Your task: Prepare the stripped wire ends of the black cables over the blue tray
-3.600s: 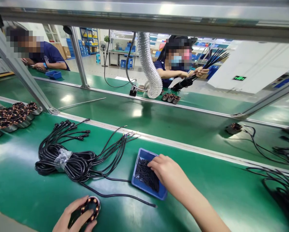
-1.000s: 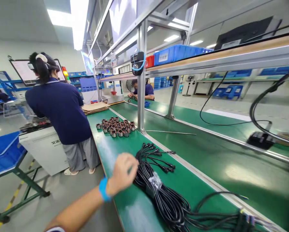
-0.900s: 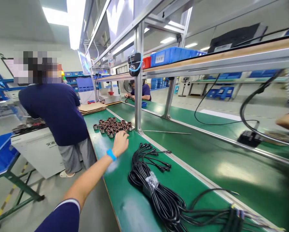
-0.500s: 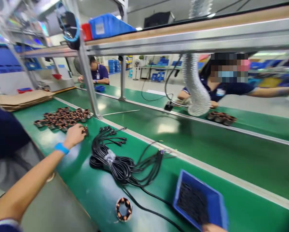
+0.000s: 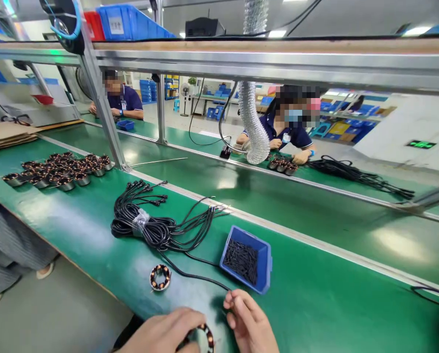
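At the bottom edge, my left hand (image 5: pixel 164 332) curls over a copper-wound stator ring (image 5: pixel 202 338), which is partly hidden by my fingers. My right hand (image 5: pixel 248 321) is just to its right, its fingertips pinching at the thin end of a black cable (image 5: pixel 193 275). That cable runs from a taped bundle of black cables (image 5: pixel 140 220) on the green bench belt (image 5: pixel 315 274). A second stator ring (image 5: pixel 159 277) lies on the belt above my hands. A blue tray (image 5: pixel 246 260) of short black sleeves stands just above my right hand.
A pile of several stators (image 5: pixel 54 171) stands at the belt's left. An aluminium rail (image 5: pixel 278 184) divides this bench from the facing one, where a co-worker's hands (image 5: pixel 289 152) work beside stators. A person's striped trousers (image 5: pixel 2 250) show at left.
The view has swung right, away from the stator pile. My left hand has come back from the pile to the bottom edge with a ring, and my right hand has moved from the tray to the cable end.
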The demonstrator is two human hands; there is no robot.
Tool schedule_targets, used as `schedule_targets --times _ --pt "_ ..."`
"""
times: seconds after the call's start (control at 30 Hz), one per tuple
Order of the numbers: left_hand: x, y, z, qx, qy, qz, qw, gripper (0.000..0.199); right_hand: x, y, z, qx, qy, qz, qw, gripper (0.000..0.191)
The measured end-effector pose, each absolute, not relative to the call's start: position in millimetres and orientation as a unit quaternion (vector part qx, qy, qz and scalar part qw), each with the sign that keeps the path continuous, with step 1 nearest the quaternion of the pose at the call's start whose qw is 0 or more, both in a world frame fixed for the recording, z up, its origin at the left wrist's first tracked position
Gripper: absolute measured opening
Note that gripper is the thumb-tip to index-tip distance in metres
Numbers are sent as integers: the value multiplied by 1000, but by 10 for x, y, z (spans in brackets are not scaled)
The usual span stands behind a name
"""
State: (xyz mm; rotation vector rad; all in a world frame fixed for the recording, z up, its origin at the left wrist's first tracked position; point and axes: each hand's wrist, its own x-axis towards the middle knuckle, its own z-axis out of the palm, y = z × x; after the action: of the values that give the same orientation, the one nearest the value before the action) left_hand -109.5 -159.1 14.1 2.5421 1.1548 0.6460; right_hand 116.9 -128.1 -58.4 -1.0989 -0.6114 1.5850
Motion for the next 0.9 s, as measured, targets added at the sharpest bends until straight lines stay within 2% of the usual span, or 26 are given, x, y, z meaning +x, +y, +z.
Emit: schedule_targets --times 0.17,0.37,0.57,0.9 --pt "-898 -1527 -198 914 361 177 50 21 1145 -1485 -660 -541 -308 564 543 43" --pt "-917 -1519 -262 907 387 146 75 34 1068 -1510 -658 -547 -332 571 514 44" --pt "-901 -1488 -268 910 374 171 56 27 962 -1524 -626 -548 -334 536 548 39" --pt "-916 -1470 -287 906 373 194 54 19 1084 -1509 -719 -548 -450 481 516 32"
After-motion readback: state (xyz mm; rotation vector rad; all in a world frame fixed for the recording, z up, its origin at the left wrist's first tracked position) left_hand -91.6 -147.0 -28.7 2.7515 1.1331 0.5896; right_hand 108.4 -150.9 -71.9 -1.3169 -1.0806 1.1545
